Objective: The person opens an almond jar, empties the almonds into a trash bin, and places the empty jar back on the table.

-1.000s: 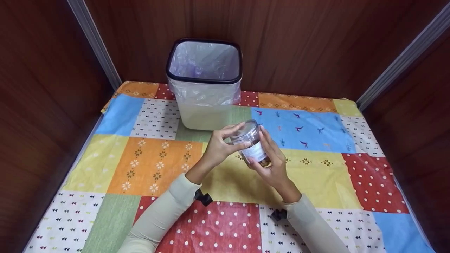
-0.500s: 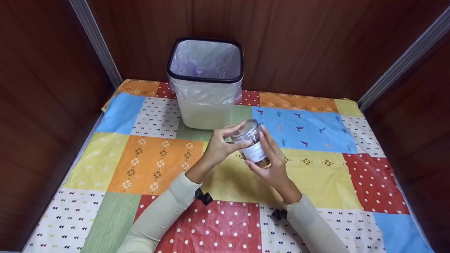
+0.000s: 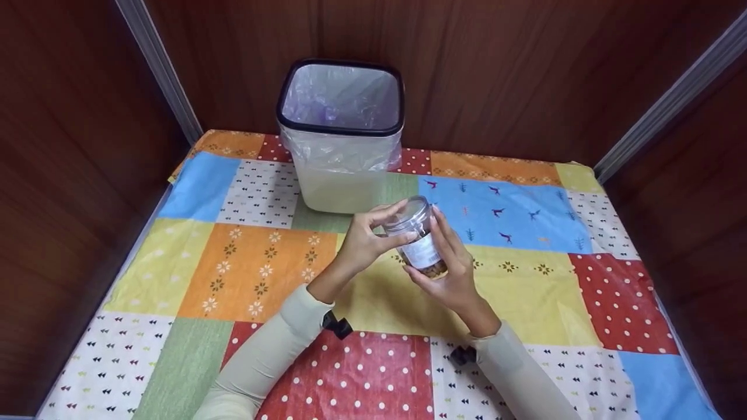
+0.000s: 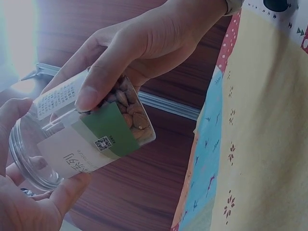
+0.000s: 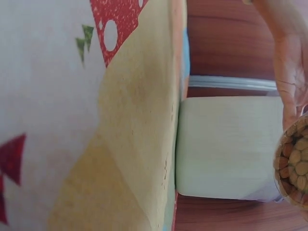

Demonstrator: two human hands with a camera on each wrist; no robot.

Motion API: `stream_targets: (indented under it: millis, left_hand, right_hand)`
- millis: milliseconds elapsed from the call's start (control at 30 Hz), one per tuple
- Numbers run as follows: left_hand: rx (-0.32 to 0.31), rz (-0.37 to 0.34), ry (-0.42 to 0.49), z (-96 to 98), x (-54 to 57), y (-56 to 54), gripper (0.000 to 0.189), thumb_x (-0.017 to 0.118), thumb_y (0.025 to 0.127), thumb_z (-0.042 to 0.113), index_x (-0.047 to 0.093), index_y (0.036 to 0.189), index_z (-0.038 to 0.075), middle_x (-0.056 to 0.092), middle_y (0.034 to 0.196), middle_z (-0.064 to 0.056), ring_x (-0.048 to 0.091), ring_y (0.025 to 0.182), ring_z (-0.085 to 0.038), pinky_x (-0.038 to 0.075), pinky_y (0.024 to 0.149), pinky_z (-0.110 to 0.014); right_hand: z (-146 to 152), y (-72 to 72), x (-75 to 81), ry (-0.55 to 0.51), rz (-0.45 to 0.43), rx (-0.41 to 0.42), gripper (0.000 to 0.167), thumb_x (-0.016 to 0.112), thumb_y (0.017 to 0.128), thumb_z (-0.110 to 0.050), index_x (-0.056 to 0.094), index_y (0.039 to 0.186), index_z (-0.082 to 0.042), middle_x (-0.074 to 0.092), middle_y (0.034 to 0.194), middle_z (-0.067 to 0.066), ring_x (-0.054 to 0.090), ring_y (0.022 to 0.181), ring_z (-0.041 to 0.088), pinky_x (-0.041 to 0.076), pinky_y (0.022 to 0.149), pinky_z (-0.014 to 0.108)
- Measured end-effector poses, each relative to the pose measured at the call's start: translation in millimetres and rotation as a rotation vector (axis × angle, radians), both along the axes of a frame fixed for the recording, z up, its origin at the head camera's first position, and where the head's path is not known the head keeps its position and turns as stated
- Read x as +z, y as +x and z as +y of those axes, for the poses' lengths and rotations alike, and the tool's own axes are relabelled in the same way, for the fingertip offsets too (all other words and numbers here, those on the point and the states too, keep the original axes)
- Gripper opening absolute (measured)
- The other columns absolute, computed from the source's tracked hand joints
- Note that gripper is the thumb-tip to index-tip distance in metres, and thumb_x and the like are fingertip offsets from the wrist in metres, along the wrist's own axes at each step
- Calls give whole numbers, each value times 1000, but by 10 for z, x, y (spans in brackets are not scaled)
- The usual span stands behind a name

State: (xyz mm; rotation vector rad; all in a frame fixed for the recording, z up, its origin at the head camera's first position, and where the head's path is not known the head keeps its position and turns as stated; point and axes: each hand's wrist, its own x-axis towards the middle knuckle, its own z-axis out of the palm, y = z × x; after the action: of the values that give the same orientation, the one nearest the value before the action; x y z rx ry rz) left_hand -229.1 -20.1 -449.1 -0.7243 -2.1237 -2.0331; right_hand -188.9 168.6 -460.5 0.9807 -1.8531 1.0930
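Observation:
A clear jar (image 3: 421,252) with a white and green label is held tilted above the cloth, between both hands. My left hand (image 3: 363,240) grips its clear ringed top end (image 4: 30,161), thumb on the near side and fingers across the top. Around the lower body, my right hand (image 3: 456,275) holds it with the thumb beneath the label and the fingers along the right side. Almonds (image 4: 137,120) lie in the bottom part of the jar. Its round base, full of almonds (image 5: 299,168), faces the right wrist view, where the left hand (image 5: 291,72) also shows.
A whitish bin (image 3: 341,189) with a dark rim and a clear plastic liner stands behind the hands at the table's back. A patchwork tablecloth (image 3: 262,274) covers the table. Dark wood panels (image 3: 496,76) with metal corner strips rise around it.
The right thumb has slid slightly down and left along the jar, baring more of its bottom. The left hand keeps its hold on the top end, almost unmoved.

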Motion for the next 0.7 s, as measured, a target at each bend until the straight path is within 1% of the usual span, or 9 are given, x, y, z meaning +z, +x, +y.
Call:
stream_targets:
  millis: [100,233,267,367,467,600,700]
  left_hand:
    - [-10,5,5,-15,-21,-9,60,84,84,14,62,139,10,61,141,-11,61,123,-24,50,104,-38]
    - [-21,6,1,-32,-39,-22,60,84,84,21,62,139,14,61,141,-7,62,122,-21,51,103,-38]
    - [-22,5,-2,-33,-37,-24,61,84,84,22,62,139,14,62,141,-6,62,122,-20,51,103,-38]
    - [-21,-3,-8,-29,-32,-27,61,85,83,22,62,140,13,62,140,-7,62,121,-21,53,100,-37]
    - [-25,-18,5,-20,-34,-25,62,85,83,20,62,140,12,62,139,-8,63,120,-23,56,94,-35]
    - [-40,-34,32,-13,-42,-20,61,85,83,18,62,140,13,61,140,-9,63,120,-25,59,88,-35]
    - [-43,-31,35,-8,-37,-23,61,85,83,17,62,140,13,61,140,-9,63,120,-26,59,88,-35]
  right_hand:
    - [6,-17,-36,-4,2,-2,97,88,57,7,46,144,12,42,140,44,47,135,47,43,113,41]
    - [71,-128,-210,-6,-5,-5,96,89,60,1,47,145,9,42,144,40,47,136,44,43,112,40]
    - [71,-130,-212,-8,-5,-6,96,89,61,0,47,146,8,42,145,39,47,136,43,43,112,40]
    - [52,-93,-149,-12,7,-15,94,89,59,1,48,144,10,44,144,39,49,134,43,43,112,38]
    - [1,1,-6,-12,20,-20,94,88,57,5,49,142,12,45,140,42,51,132,43,43,112,36]
    - [10,11,4,-1,27,-25,95,88,57,5,49,143,11,45,139,43,52,131,42,44,111,36]
    - [12,7,10,-1,28,-30,95,88,58,4,49,144,10,45,140,41,51,132,43,43,112,37]
